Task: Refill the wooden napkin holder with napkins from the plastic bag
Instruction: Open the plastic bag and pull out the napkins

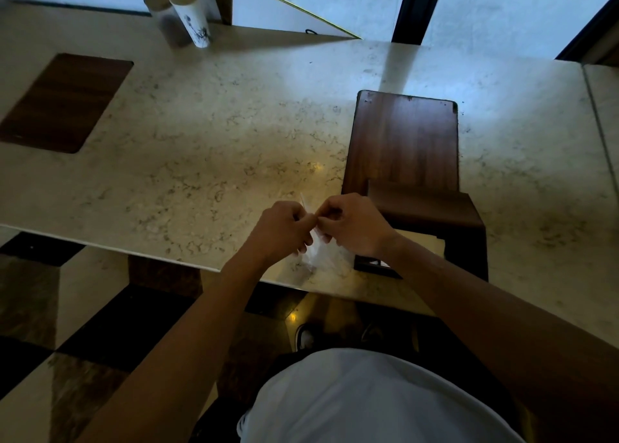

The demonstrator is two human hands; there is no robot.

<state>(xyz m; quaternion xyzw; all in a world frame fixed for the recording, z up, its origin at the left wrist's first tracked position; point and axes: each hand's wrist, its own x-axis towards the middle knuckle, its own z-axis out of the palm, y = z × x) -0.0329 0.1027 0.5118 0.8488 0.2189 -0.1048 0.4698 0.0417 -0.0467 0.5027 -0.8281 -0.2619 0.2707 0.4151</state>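
Observation:
A clear plastic bag (320, 256) with white napkins inside lies on the marble counter (207, 147) near its front edge. My left hand (283, 229) and my right hand (355, 224) meet above the bag, and both pinch its top with closed fingers. Most of the bag is hidden under my hands. The dark wooden napkin holder (432, 221) stands just right of the bag, touching a flat wooden board (405, 141) behind it. A pale surface shows inside the holder's lower opening (422, 244).
A dark wooden mat (63, 102) lies at the counter's left. Two tall paper cups (191, 16) stand at the back left, by a mirror (288, 13). The counter's front edge runs just below my hands; checkered floor and my shoes lie beneath.

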